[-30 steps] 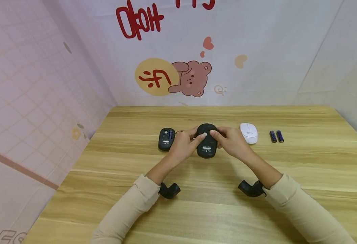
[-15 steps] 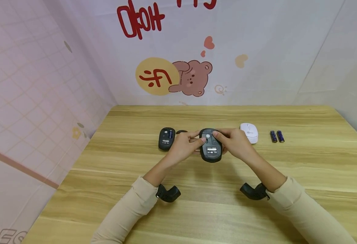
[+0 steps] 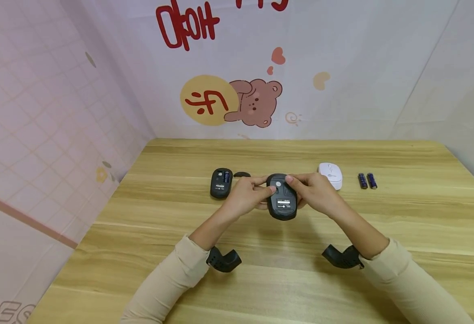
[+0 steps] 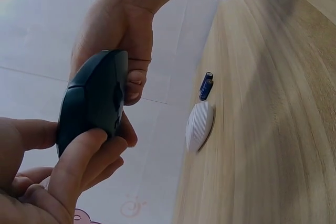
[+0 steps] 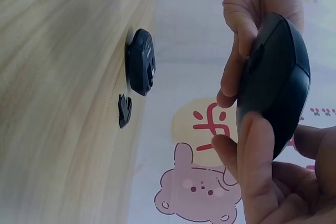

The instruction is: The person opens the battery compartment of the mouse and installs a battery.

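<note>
A black computer mouse (image 3: pixel 282 202) is held above the table with its underside, white label and round light spot facing up. My left hand (image 3: pixel 247 195) grips its left side, thumb on the underside and fingers beneath. On the opposite side my right hand (image 3: pixel 314 189) pinches the mouse near its far end, thumb on top. In both wrist views the mouse body (image 4: pixel 92 98) sits between the two hands. To the left lies a second black mouse (image 3: pixel 221 183), bottom up, its battery bay open with a blue battery (image 3: pixel 226 176) inside.
A small black battery cover (image 3: pixel 242 174) lies beside the second mouse. Behind my right hand stands a white mouse (image 3: pixel 331 174), and two blue batteries (image 3: pixel 367 181) lie further right. Black wrist mounts (image 3: pixel 224 260) hang under both forearms. A printed cloth wall (image 3: pixel 342 112) borders the wooden table.
Both hands have shifted the held mouse slightly right and toward me, tilting its underside into fuller view. The black cover on the table, earlier mostly hidden by the left hand, now shows.
</note>
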The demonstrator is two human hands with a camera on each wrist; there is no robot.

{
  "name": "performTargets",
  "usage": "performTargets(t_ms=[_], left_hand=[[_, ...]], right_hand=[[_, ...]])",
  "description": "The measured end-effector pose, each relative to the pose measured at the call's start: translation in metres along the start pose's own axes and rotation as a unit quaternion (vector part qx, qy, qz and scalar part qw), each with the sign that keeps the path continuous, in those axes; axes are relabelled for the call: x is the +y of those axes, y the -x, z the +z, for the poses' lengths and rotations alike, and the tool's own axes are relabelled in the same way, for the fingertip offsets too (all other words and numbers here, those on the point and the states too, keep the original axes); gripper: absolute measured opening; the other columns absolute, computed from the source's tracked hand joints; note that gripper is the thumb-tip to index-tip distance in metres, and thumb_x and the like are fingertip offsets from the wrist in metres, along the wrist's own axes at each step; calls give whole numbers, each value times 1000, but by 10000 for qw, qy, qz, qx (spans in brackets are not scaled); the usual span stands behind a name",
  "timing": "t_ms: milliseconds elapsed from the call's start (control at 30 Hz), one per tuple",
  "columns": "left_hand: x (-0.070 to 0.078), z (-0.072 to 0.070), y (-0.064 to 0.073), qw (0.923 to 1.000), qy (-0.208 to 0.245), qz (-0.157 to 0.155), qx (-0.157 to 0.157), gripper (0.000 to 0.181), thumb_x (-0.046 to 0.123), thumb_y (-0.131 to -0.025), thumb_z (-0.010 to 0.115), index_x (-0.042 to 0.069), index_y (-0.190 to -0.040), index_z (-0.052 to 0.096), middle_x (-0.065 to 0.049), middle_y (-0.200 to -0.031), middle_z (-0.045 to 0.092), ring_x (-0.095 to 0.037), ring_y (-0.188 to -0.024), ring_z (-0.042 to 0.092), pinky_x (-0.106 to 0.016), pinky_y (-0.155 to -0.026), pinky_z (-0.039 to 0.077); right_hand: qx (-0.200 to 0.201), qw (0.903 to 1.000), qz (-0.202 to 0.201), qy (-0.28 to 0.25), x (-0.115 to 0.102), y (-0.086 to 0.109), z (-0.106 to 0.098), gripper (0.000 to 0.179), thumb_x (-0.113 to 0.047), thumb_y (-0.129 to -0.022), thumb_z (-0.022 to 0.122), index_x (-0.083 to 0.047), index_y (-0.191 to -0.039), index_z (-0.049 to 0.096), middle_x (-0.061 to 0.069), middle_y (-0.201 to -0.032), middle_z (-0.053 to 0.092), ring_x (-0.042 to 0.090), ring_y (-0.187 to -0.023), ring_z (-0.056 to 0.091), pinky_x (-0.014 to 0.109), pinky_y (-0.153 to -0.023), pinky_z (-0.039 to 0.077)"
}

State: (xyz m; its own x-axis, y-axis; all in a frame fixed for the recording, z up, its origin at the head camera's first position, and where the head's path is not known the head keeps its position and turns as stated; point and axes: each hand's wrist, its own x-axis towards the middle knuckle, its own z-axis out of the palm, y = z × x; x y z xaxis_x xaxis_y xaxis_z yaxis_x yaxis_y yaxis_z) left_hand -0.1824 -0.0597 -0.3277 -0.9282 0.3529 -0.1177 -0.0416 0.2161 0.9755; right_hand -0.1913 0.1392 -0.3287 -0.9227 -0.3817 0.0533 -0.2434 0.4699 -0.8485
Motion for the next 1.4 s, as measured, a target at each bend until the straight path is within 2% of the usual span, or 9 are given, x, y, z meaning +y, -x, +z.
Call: performTargets(t_ms=[133, 300, 367, 433, 600, 800, 933, 1133, 1400], left_hand=[[0, 1, 2, 10000, -29, 44, 35, 52, 13, -91, 59, 0, -137, 39, -20, -109, 63, -25, -83, 67, -34, -69, 54], [3, 1, 3, 9997, -70, 193, 127, 52, 12, -91, 59, -1, -137, 39, -21, -110, 62, -24, -86, 67, -33, -69, 54], [3, 1, 3, 9996, -76, 208, 160, 51, 12, -91, 59, 0, -137, 39, -21, -110, 62, -23, -87, 66, -31, -68, 54], [4, 1, 3, 9996, -72, 194, 169, 51, 11, -91, 59, 0, -138, 39, -21, -111, 62, -23, -88, 66, -30, -67, 54], [5, 1, 2, 9997, -61, 173, 169, 51, 11, -91, 59, 1, -138, 39, -22, -111, 61, -24, -88, 66, -31, -69, 54], [5, 0, 1, 9997, -76, 165, 174, 50, 9, -92, 58, 1, -137, 39, -23, -112, 60, -27, -92, 64, -34, -71, 54], [5, -1, 0, 9996, -173, 153, 173, 49, 7, -92, 57, -1, -137, 39, -24, -113, 59, -29, -93, 64, -36, -72, 53], [2, -2, -1, 9996, -95, 171, 208, 51, 10, -92, 59, 2, -138, 39, -22, -115, 59, -26, -93, 64, -37, -74, 53], [1, -1, 1, 9996, -21, 253, 103, 51, 11, -91, 59, 4, -138, 40, -20, -113, 61, -23, -92, 65, -30, -69, 54]], right_hand=[[-125, 9999, 13, -70, -1, 3, -1, 48, -28, -98, 46, 11, -126, 49, 17, -84, 67, 20, -63, 65, 31, -59, 55], [-130, 9999, 85, 68, -3, 4, -3, 50, -28, -97, 49, 5, -134, 44, 21, -111, 62, 24, -90, 63, 37, -76, 52], [-111, 9999, 52, 22, -3, 5, -2, 51, -28, -97, 50, 5, -135, 42, 22, -117, 58, 26, -99, 60, 38, -78, 51], [-76, 9999, 28, -85, -3, 4, -1, 51, -26, -96, 51, 6, -135, 42, 23, -118, 57, 28, -101, 59, 37, -77, 52], [112, 9996, -30, -256, -2, 4, 3, 47, -19, -95, 54, 6, -133, 44, 23, -113, 60, 24, -90, 63, 34, -70, 54], [287, 9994, -90, -150, -1, 3, 5, 47, -20, -94, 55, 5, -133, 45, 23, -111, 61, 22, -82, 65, 41, -71, 53], [360, 9993, -65, -39, -1, 2, 5, 48, -22, -94, 56, 5, -133, 45, 23, -113, 60, 24, -85, 64, 40, -73, 53], [400, 9992, -11, 4, -2, 1, 7, 49, -24, -94, 56, 5, -133, 45, 23, -115, 59, 27, -93, 62, 40, -75, 52], [761, 9970, 21, 164, -2, -1, 9, 46, -27, -95, 54, 8, -124, 53, 18, -87, 68, 17, -61, 63, 32, -61, 52]])
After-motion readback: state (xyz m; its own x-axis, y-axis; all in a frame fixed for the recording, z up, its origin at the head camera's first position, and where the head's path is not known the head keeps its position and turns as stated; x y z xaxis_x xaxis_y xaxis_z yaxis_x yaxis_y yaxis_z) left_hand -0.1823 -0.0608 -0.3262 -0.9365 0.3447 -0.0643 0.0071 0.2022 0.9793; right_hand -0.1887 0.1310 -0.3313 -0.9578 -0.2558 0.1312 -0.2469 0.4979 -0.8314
